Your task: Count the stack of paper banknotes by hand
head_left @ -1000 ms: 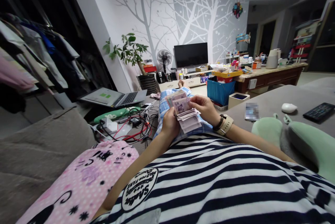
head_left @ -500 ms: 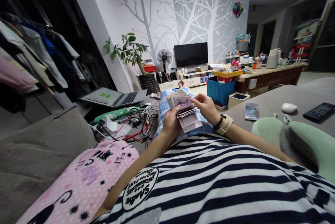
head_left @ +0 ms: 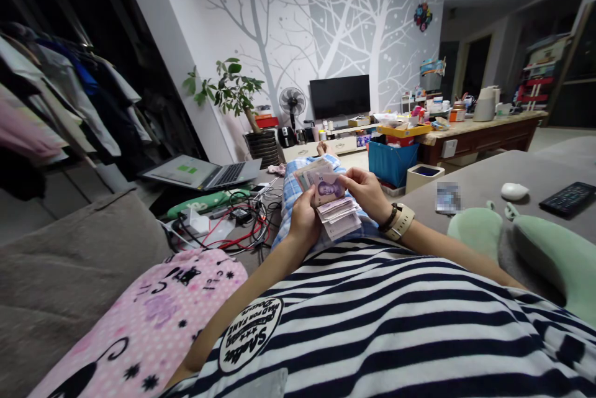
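Note:
A stack of banknotes lies above my lap, its lower part folded down toward me. My left hand is closed round the stack's left side, with the thumb on top. At the upper right edge my right hand pinches a purple banknote that shows a printed portrait. More notes fan out behind it at the upper left. Blue checked cloth covers my legs under the money. The fingers beneath the stack are hidden.
To the left are an open laptop, tangled cables and a pink cushion. On the grey sofa at right lie a white mouse, a black remote control and a green neck pillow. A cluttered table stands beyond.
The purple note at the top now lies flatter, its portrait fully showing. The folded part of the stack has fanned out lower down. My right hand has shifted slightly.

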`<state>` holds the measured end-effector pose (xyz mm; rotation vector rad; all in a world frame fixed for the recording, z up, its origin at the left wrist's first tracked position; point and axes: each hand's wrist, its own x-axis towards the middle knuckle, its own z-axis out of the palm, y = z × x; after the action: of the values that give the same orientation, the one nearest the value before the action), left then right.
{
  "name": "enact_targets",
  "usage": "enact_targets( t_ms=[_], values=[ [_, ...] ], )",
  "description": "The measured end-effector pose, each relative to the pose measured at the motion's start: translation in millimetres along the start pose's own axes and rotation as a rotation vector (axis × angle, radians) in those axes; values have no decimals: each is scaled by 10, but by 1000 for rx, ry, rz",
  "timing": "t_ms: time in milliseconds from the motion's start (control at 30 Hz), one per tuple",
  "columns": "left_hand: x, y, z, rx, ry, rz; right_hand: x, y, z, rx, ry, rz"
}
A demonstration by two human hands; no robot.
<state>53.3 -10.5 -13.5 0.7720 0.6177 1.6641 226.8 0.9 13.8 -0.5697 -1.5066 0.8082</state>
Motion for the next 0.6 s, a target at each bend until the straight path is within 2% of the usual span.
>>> enact_targets(
  t_ms=[333, 600],
  values=[
    [-60, 1, 45, 54, 3, 26, -21, -20, -1, 27, -32, -22],
    [-52, -19, 6, 99, -16, 39, -13, -5, 10, 61, -17, -20]
  ],
)
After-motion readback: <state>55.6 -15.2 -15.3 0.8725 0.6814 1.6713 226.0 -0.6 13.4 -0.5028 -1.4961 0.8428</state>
